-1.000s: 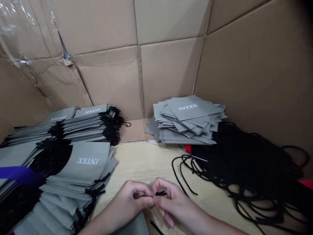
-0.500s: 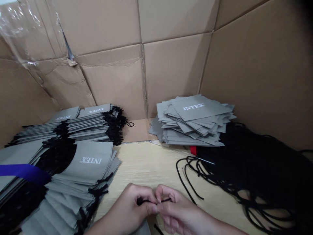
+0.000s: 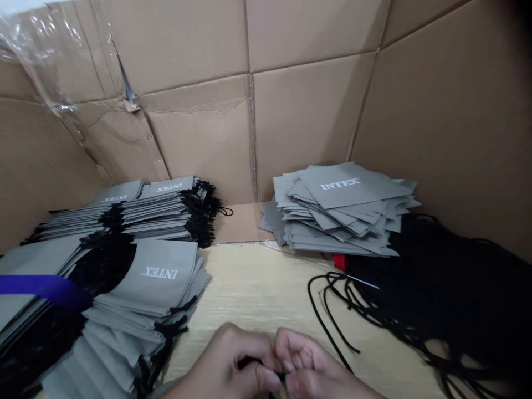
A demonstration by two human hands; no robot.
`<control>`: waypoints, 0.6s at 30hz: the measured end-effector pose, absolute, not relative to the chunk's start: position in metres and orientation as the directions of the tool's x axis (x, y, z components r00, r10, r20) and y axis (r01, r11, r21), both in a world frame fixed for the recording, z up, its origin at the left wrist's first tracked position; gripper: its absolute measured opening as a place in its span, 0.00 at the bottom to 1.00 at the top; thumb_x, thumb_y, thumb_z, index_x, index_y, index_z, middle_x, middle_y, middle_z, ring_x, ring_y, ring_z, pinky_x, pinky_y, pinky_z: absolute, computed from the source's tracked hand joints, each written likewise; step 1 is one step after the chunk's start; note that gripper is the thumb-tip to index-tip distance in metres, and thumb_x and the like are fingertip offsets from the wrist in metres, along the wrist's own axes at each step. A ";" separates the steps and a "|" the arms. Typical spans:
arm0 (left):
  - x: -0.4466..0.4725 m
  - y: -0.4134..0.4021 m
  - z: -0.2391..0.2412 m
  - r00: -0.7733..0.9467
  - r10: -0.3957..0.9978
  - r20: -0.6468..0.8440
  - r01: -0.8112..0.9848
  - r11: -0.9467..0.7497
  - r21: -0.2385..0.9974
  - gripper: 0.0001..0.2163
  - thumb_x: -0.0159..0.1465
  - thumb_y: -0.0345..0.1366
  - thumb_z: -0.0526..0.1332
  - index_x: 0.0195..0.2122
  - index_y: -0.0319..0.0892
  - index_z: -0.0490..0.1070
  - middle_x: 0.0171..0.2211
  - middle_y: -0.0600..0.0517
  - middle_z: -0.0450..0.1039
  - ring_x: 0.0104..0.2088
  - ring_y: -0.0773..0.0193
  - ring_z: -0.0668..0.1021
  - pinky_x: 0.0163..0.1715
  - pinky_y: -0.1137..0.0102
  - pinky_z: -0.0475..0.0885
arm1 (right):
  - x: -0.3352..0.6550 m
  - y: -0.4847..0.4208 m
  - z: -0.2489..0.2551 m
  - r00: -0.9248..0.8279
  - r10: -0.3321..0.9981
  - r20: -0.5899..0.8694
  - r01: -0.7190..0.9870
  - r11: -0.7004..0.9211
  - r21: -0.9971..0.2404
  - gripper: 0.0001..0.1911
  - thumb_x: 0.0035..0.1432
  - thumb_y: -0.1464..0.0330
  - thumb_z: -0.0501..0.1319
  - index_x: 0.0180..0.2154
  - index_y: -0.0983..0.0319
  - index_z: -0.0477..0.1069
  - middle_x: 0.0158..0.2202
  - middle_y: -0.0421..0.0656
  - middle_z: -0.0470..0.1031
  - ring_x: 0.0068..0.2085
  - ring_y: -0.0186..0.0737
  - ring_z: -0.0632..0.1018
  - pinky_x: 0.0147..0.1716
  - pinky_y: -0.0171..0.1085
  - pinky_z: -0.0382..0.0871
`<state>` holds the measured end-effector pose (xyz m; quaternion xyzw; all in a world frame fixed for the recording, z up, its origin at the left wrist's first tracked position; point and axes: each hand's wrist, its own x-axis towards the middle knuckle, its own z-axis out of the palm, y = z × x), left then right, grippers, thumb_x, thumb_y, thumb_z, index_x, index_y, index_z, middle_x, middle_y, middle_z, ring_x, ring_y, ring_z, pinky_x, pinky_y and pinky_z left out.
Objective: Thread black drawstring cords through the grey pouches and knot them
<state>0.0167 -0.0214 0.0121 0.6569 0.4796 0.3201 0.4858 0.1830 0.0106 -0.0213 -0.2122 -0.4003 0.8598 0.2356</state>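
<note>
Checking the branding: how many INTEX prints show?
4: one print on the right pile, one on the front-left bundle, two on the back-left stacks. More may be hidden underneath.

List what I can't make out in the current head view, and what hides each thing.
All in the head view:
Black cord between the fingertips: mostly covered by the left hand and right hand.
Purple strip: cut off by the left edge.
Red piece: full shape hidden where the grey stack and cord pile meet it.
Cord pile: single cords merge in darkness; right edge cuts it off.
</note>
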 end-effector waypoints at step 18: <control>-0.022 -0.012 0.025 0.745 0.618 -0.251 0.428 -0.155 0.890 0.17 0.63 0.45 0.54 0.47 0.43 0.72 0.24 0.53 0.64 0.22 0.70 0.69 0.24 0.76 0.62 | 0.198 0.060 -0.005 -0.514 0.856 0.052 -0.460 -0.224 -0.859 0.16 0.48 0.61 0.67 0.30 0.60 0.60 0.16 0.29 0.57 0.17 0.24 0.55 0.21 0.28 0.51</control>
